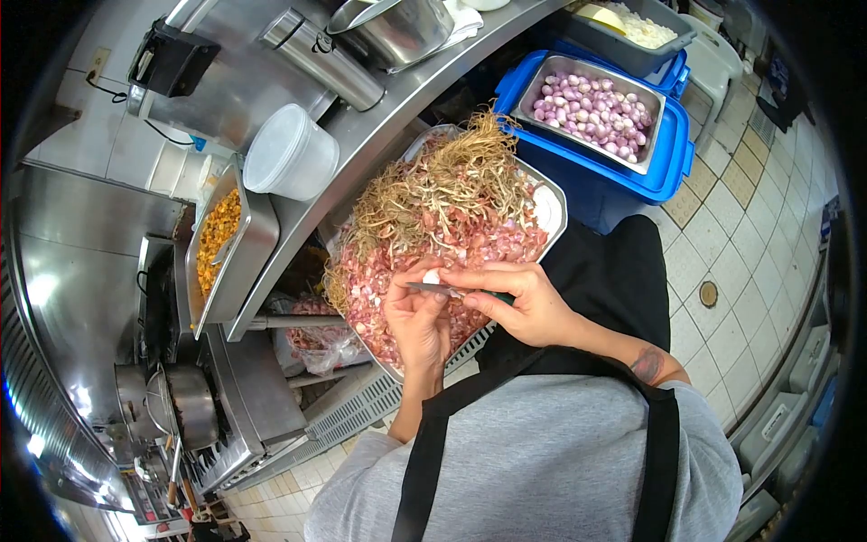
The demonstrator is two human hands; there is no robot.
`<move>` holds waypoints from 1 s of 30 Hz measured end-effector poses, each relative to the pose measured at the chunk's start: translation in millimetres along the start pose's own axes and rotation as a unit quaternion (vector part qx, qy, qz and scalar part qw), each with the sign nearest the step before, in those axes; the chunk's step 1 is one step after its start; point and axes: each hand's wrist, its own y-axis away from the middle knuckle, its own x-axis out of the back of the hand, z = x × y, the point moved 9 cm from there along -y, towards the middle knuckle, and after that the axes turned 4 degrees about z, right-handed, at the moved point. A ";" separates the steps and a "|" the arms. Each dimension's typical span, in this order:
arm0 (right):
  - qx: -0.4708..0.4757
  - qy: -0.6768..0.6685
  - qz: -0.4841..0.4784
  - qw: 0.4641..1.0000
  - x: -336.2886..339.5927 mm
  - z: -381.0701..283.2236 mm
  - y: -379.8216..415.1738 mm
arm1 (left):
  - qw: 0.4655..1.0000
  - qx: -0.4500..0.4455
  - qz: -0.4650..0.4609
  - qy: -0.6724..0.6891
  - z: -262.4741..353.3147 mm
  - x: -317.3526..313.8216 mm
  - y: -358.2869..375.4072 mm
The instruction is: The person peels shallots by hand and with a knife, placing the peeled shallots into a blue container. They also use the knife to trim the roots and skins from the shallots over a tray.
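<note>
I see: tray rim (562,217) near, floor (736,248) open at right.
White bulb (431,275), left hand (418,325) pinching; knife (426,287), right hand (531,312) clamped.

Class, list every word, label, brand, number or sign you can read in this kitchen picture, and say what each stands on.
No readable text anywhere.
Knife: no lettering can be made out.
White bucket: no readable label.
Blue tub: none readable.
Forearm tattoo: too small to tell whether it holds letters.
</note>
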 end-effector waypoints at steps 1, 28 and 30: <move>0.006 -0.002 0.010 1.000 1.1 -0.7 -0.1 | 1.000 0.000 0.002 -0.003 -0.7 1.1 -0.1; 0.014 -0.009 0.013 1.000 5.7 -0.3 -1.6 | 0.998 0.056 -0.001 0.004 -2.1 1.0 -0.3; 0.039 -0.017 0.042 0.998 6.9 -2.6 -1.0 | 0.999 0.043 -0.020 -0.007 -0.8 0.7 0.3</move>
